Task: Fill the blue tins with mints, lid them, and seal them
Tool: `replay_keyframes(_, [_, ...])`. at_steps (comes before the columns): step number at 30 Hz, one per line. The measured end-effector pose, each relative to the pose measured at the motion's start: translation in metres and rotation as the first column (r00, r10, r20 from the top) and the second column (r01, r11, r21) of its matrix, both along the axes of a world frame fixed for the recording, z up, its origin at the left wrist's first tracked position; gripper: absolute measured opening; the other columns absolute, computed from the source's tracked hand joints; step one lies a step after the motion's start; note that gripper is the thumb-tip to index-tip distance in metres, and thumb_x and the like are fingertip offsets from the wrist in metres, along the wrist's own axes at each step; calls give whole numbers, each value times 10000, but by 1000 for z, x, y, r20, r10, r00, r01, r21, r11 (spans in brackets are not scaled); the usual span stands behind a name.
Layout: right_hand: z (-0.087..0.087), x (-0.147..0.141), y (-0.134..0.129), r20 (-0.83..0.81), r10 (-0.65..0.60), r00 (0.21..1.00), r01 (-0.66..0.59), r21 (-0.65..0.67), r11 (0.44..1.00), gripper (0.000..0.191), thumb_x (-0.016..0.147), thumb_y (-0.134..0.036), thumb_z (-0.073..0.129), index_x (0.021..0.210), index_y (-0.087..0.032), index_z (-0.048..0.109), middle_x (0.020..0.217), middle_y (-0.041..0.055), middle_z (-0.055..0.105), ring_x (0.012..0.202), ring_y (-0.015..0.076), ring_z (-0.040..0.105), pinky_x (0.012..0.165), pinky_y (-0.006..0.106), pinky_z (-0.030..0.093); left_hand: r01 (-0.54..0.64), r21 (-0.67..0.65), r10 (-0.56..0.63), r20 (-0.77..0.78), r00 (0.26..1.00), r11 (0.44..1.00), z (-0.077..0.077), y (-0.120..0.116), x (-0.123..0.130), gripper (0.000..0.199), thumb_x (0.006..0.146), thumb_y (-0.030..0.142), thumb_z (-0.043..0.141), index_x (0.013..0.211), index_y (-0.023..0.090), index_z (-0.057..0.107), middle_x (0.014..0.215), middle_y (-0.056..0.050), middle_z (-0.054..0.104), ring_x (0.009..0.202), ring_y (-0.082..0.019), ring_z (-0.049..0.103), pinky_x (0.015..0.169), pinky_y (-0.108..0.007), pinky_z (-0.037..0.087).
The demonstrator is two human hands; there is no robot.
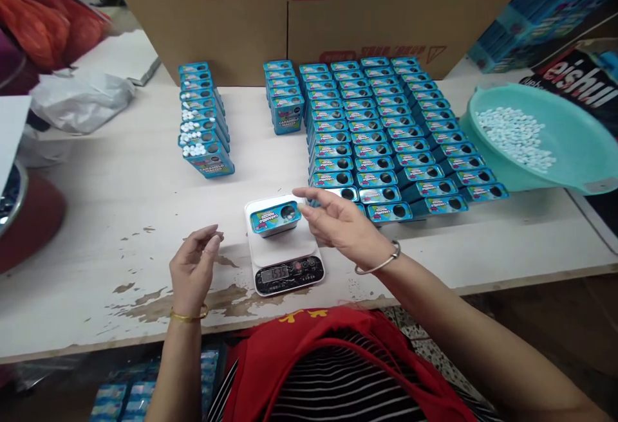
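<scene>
A blue tin with a round hole in its top [270, 217] stands on the white plate of a small digital scale [284, 248], with a few white pieces visible in the hole. My right hand [338, 219] is at the tin's right end, its thumb and forefinger apart beside the rim; whether they touch it I cannot tell. To the left of the scale, my left hand [193, 267] hovers over the table with loosely bent fingers and nothing in it. Dark digits show on the scale's display [275, 273].
Rows of similar blue tins [376, 145] stand behind and right of the scale. A shorter row of tins [205, 158] at left has white pieces on top. A turquoise basin [574, 126] holds white pellets. Behind stands a large cardboard box [241, 23]; a red bowl [43, 222] is at left.
</scene>
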State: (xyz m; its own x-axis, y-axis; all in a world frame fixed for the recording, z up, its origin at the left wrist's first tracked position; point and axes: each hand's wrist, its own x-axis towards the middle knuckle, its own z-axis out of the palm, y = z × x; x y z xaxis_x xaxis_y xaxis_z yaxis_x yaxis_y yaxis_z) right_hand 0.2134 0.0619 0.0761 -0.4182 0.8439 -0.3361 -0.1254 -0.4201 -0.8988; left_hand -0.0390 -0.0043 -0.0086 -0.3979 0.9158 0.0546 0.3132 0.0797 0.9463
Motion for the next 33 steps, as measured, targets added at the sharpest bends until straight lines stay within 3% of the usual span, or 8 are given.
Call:
replay_keyframes(4, [-17, 26, -22, -19, 29, 999, -31, -132, 991, 301, 838, -456, 615, 935, -173, 578, 478, -115, 287, 404, 38, 197, 408, 213, 121, 0, 0, 0, 14, 1000, 1000, 2, 0, -1, 303, 805, 372, 660, 1044, 184, 666, 914, -48, 687, 878, -161, 653, 861, -337, 532])
replay_keyframes(8, [-54, 50, -48, 13, -69, 998, 70, -344, 937, 411, 776, -565, 640, 762, -166, 541, 454, -109, 337, 371, 21, 202, 393, 201, 107, 30, 17, -30, 2, 1000, 999, 6, 7, 3, 303, 810, 380, 653, 1038, 181, 662, 912, -50, 686, 881, -166, 653, 870, -352, 533])
replay_keyframes(12, [-86, 65, -66, 86, -207, 975, 223, -443, 868, 497, 668, -626, 701, 732, -169, 515, 449, -108, 374, 335, 17, 241, 373, 186, 107, 99, 47, -99, -18, 995, 994, 14, 17, 9, 282, 818, 370, 645, 1030, 184, 657, 919, -49, 679, 881, -165, 652, 865, -347, 531])
replay_keyframes(17, [-99, 73, -73, 59, -265, 962, 261, -474, 841, 496, 640, -606, 731, 738, -171, 514, 457, -100, 411, 319, 17, 260, 359, 180, 111, 280, 64, -267, -156, 951, 958, 31, 32, 18, 290, 840, 373, 613, 1071, 200, 638, 989, -61, 656, 917, -179, 639, 867, -358, 523])
replay_keyframes(21, [-99, 75, -71, 35, -253, 967, 239, -477, 846, 488, 651, -594, 731, 750, -164, 521, 466, -97, 419, 321, 13, 266, 356, 175, 107, 477, 49, -426, -378, 822, 877, 49, 46, 29, 397, 807, 394, 653, 1163, 228, 596, 1063, -64, 634, 961, -196, 608, 867, -364, 504])
replay_keyframes(25, [-101, 75, -70, 29, -239, 971, 223, -478, 850, 497, 645, -605, 725, 750, -164, 522, 461, -98, 419, 318, 11, 261, 354, 172, 100, 664, -96, -583, -583, 566, 741, 63, 63, 39, 477, 782, 452, 669, 1188, 225, 564, 1080, -84, 626, 973, -223, 586, 856, -375, 485])
replay_keyframes(28, [-103, 72, -69, 37, -226, 974, 216, -470, 856, 521, 634, -637, 709, 735, -163, 518, 446, -97, 415, 311, 10, 251, 351, 176, 104, 666, -163, -558, -705, 438, 728, 65, 92, 41, 365, 851, 451, 572, 1119, 202, 579, 944, -77, 629, 878, -217, 583, 781, -349, 471])
replay_keyframes(33, [-108, 65, -65, 38, -221, 975, 214, -446, 869, 563, 604, -689, 685, 721, -165, 515, 415, -100, 406, 288, 10, 232, 338, 182, 95, 600, -79, -388, -828, 405, 796, 49, 192, 47, 316, 848, 387, 567, 1095, 190, 573, 932, -80, 607, 885, -239, 564, 778, -351, 435])
